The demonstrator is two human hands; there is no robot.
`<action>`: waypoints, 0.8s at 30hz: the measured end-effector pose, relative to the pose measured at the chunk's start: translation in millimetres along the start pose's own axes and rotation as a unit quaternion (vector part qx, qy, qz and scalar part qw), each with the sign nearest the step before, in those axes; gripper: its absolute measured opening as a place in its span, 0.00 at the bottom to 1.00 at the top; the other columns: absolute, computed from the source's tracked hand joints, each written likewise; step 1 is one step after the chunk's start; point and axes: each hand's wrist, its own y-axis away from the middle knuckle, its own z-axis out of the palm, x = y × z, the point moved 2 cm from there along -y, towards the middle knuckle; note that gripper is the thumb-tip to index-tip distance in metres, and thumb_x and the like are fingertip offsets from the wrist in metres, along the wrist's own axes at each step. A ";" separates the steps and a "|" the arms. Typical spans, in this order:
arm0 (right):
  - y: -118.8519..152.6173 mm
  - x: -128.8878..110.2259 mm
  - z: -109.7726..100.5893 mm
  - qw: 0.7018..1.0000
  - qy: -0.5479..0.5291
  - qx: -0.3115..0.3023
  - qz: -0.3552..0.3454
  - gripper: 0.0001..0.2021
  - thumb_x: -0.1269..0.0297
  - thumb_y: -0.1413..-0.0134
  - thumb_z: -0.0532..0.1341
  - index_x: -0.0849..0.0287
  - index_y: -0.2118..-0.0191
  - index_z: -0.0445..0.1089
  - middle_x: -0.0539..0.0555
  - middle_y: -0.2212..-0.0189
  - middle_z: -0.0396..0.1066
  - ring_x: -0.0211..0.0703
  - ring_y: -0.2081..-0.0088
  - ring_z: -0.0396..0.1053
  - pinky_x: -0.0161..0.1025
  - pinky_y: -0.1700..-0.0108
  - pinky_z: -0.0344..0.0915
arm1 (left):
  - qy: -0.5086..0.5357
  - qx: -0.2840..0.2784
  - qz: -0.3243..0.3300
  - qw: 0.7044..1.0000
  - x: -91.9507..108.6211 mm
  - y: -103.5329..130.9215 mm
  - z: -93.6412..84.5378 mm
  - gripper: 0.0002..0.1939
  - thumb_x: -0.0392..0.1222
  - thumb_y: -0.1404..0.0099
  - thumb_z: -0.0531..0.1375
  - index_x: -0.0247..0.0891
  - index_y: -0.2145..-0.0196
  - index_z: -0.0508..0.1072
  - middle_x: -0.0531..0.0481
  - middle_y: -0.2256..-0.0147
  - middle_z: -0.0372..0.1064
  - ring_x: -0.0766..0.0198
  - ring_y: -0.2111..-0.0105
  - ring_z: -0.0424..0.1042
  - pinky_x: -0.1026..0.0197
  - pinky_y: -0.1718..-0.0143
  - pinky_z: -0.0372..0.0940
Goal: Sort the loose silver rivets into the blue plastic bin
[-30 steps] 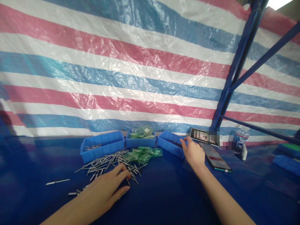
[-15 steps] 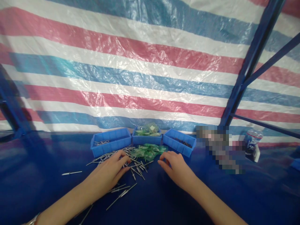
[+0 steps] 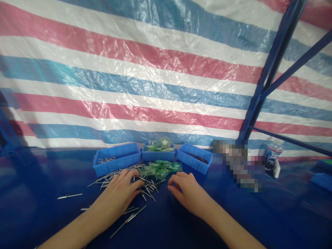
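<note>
My left hand (image 3: 120,190) rests over a loose pile of silver pop rivets (image 3: 151,186), thumb and index finger apart; its fingertips reach among the rivets, and I cannot make out any rivet held. To the right of the pile, my right hand (image 3: 188,189) hovers above the blue table with curled fingers, a gap between thumb and index finger and nothing visible in it. Green plastic packets (image 3: 160,168) lie between and just beyond the hands. A few stray rivets, one pair (image 3: 130,218) among them, lie near my left wrist.
Behind the pile stand three blue bins: the left bin (image 3: 118,167) with some rivets, the middle bin (image 3: 158,156) with green packets, the right bin (image 3: 190,164) with small dark pieces. A lone rivet (image 3: 70,196) lies far left. A clear-topped container (image 3: 273,154) stands right, near blue frame bars (image 3: 259,93).
The view has shifted slightly, so bins and table things sit a little further left. Both hands keep nearly the same pose and place over the table.
</note>
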 end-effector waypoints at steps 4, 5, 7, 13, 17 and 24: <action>1.4 -1.0 -0.1 1.000 0.004 0.003 -0.009 0.06 0.69 0.37 0.56 0.60 0.61 0.71 0.54 0.64 0.69 0.44 0.60 0.66 0.44 0.55 0.55 | -0.002 0.003 -0.003 1.000 -2.6 -0.1 1.5 0.10 0.34 0.35 0.52 0.43 0.65 0.73 0.47 0.61 0.66 0.55 0.61 0.65 0.55 0.62 0.61; 1.6 -1.4 -0.1 1.000 0.006 0.003 -0.012 0.06 0.69 0.37 0.56 0.60 0.61 0.71 0.54 0.64 0.69 0.44 0.60 0.66 0.44 0.55 0.55 | 0.001 0.002 -0.003 1.000 -3.1 -0.4 2.1 0.10 0.35 0.34 0.52 0.43 0.66 0.72 0.48 0.61 0.66 0.55 0.61 0.65 0.56 0.62 0.60; 1.9 -2.4 -0.2 1.000 0.007 0.007 -0.019 0.05 0.69 0.38 0.57 0.60 0.61 0.71 0.54 0.64 0.70 0.44 0.61 0.66 0.43 0.55 0.55 | 0.010 0.000 -0.003 1.000 -3.9 -1.1 3.5 0.10 0.35 0.34 0.51 0.43 0.67 0.72 0.48 0.63 0.66 0.56 0.62 0.65 0.56 0.63 0.60; 1.7 -3.6 0.0 1.000 0.012 0.004 -0.023 0.05 0.69 0.38 0.57 0.60 0.61 0.71 0.54 0.64 0.70 0.43 0.61 0.66 0.44 0.54 0.56 | 0.038 -0.003 -0.005 0.999 -5.3 -2.3 4.3 0.09 0.34 0.35 0.51 0.42 0.69 0.69 0.50 0.67 0.68 0.58 0.65 0.66 0.58 0.64 0.58; 2.4 -4.6 -1.1 1.000 0.006 0.000 -0.027 0.06 0.69 0.37 0.57 0.60 0.60 0.71 0.55 0.63 0.70 0.44 0.60 0.66 0.46 0.52 0.56 | 0.049 0.014 -0.008 0.999 -2.4 -3.4 -3.5 0.11 0.35 0.33 0.49 0.42 0.69 0.68 0.51 0.70 0.68 0.58 0.67 0.66 0.57 0.65 0.55; 5.8 -7.7 4.1 0.993 -0.045 0.036 -0.103 0.07 0.65 0.40 0.61 0.58 0.57 0.72 0.53 0.66 0.70 0.41 0.63 0.66 0.36 0.60 0.58 | 0.098 0.035 0.040 0.994 21.6 -3.0 -19.7 0.14 0.43 0.26 0.45 0.43 0.66 0.68 0.54 0.70 0.68 0.62 0.69 0.66 0.59 0.64 0.55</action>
